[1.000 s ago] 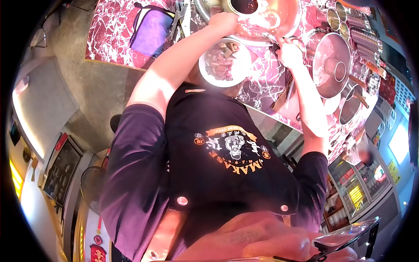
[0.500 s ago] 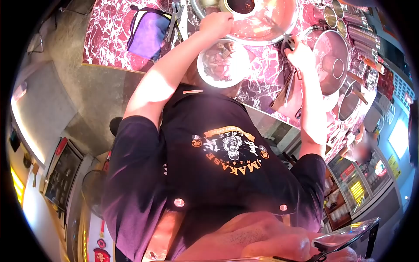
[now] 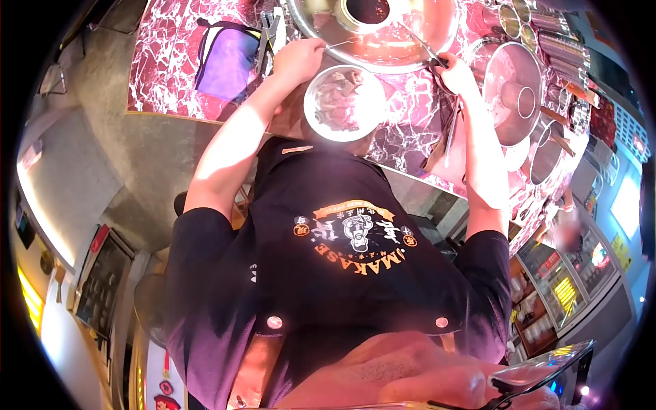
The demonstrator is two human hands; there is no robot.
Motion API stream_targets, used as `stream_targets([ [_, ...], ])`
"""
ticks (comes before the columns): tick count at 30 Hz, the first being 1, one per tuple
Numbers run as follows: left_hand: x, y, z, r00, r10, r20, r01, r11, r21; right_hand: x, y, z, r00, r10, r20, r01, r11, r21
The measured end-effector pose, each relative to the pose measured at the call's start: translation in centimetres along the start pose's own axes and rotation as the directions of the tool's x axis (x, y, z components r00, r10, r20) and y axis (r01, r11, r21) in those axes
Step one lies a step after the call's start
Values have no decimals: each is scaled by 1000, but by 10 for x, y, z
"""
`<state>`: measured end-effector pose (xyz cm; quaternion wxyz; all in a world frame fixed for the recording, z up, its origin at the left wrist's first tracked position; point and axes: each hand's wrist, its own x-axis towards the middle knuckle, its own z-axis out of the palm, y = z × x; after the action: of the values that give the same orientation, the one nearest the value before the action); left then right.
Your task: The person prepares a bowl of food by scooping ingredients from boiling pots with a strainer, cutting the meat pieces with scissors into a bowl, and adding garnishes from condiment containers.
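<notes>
My left hand point(image 3: 298, 61) is up by the near left side of the big pot point(image 3: 400, 67). Its fingers are mostly curled, with the tips close together. A thin, pale thing point(image 3: 339, 45) runs from my fingertips over the rim of the pot. It is too small to tell what it is. My right hand point(image 3: 456, 74) is at the near right side of the pot, closed around the dark handle of a long metal tool point(image 3: 421, 43). The tool leans over the rim, and its thin end points in toward the middle of the pot.

The big pot sits on the red and white table point(image 3: 164, 61). It has a round tube point(image 3: 365, 26) standing in its middle and shiny red liquid point(image 3: 403, 48) around the tube. Just in front of the pot, on my side, is a white bowl point(image 3: 374, 125) with pieces of food point(image 3: 342, 92) in it. The bowl is between my arms.

Left of my left hand there is a metal tool with grips point(image 3: 266, 41), and next to it a purple bag point(image 3: 224, 65) with a dark edge. Past my right hand is another metal pot point(image 3: 502, 96), tipped my way, with a cone in it. Farther out are metal cups point(image 3: 509, 20). Far off to the right there is another person point(image 3: 564, 229) near a glass cabinet point(image 3: 557, 283).
</notes>
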<state>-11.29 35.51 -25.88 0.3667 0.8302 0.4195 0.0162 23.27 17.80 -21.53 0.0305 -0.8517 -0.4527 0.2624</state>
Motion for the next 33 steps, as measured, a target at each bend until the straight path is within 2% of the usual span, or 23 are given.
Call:
stream_targets([
  [4,-1,-3,4,1000,-13,9,13,1000,-24,18,25,9,984,143,107,-171,926,337],
  [6,-1,0,1,998,-38,41,39,999,-27,27,35,9,938,224,266,-339,754,562],
  [7,-1,-1,2,999,-29,18,30,999,-24,22,22,3,931,269,248,-365,641,675],
  [10,-1,-7,4,1000,-14,8,15,998,-67,13,1,-9,926,354,133,-354,689,633],
  [11,-3,-6,3,1000,-7,-8,6,997,-77,4,-6,-18,974,207,-94,-181,957,227],
  [14,-9,-4,-3,999,-36,-11,35,995,-96,-7,-11,-22,990,135,-26,-137,988,-76],
  [16,-10,-9,1,999,0,-34,-3,996,-86,-12,-35,-30,991,63,119,-33,971,-238],
  [18,-11,-10,3,999,15,-44,-18,997,-69,-14,-67,-34,981,10,195,63,929,-365],
  [20,-15,-8,1,1000,-1,-28,-2,997,-82,14,-42,17,1000,-1,-16,-3,962,-273],
  [22,-19,-14,4,996,62,-57,-70,987,-145,22,-47,36,985,-23,-168,-18,970,-240],
  [23,-22,-16,4,1000,8,-22,-12,986,-166,26,-49,43,970,-29,-240,-25,975,-221],
  [24,-27,-13,1,999,-47,15,49,982,-183,27,-50,44,974,18,-224,-57,984,-170],
  [25,-35,-17,2,979,173,-106,-171,985,24,26,-53,41,977,63,-205,-89,989,-119],
  [27,-40,-27,-2,969,214,-121,-206,976,76,18,-58,31,983,140,-122,-143,989,-20],
  [28,-42,-22,-4,997,39,-65,-43,997,-57,13,-63,25,981,165,-101,-167,986,-13],
  [29,-45,-31,0,992,54,-116,-67,992,-111,12,-67,18,981,179,-78,-180,984,-8],
  [30,-47,-32,-2,998,-35,-52,26,987,-161,12,-70,16,980,195,-51,-195,981,-3],
  [32,-48,-35,4,995,-92,-32,75,936,-345,26,-69,21,981,193,-16,-192,981,17],
  [33,-50,-18,-8,992,-119,37,125,936,-330,34,-67,23,982,189,1,-189,982,27],
])
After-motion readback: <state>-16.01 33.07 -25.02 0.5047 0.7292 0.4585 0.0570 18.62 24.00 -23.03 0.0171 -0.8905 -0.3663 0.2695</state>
